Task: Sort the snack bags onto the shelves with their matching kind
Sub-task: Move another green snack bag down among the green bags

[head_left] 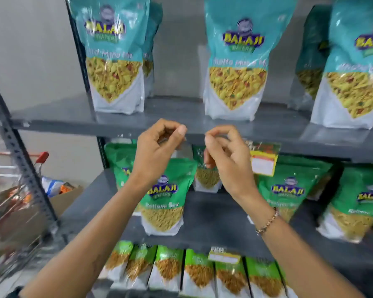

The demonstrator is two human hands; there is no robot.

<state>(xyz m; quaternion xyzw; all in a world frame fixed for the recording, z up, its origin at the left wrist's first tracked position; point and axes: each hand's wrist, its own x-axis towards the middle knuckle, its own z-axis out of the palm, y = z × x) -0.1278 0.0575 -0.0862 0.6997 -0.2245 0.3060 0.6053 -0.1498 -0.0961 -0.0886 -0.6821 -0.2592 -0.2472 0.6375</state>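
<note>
My left hand (157, 151) and my right hand (224, 155) are raised side by side in front of the upper shelf's front edge (267, 136). Their fingers are curled in with thumbs against fingertips, and I see nothing held in either. Teal Balaji mix bags (235, 61) stand on the upper shelf. Green Ratlami Sev bags (166, 201) stand on the middle shelf (213, 218) below my hands. One small green bag (206, 179) sits far back, partly hidden behind my right hand. Light-green bags (198, 274) fill the row underneath.
A yellow price tag (263, 162) hangs from the upper shelf edge. At the left stands a wire shopping cart (15, 203) with a red handle and a cardboard box (65, 196) beyond it. The rack's grey perforated upright (19, 160) runs between cart and shelves.
</note>
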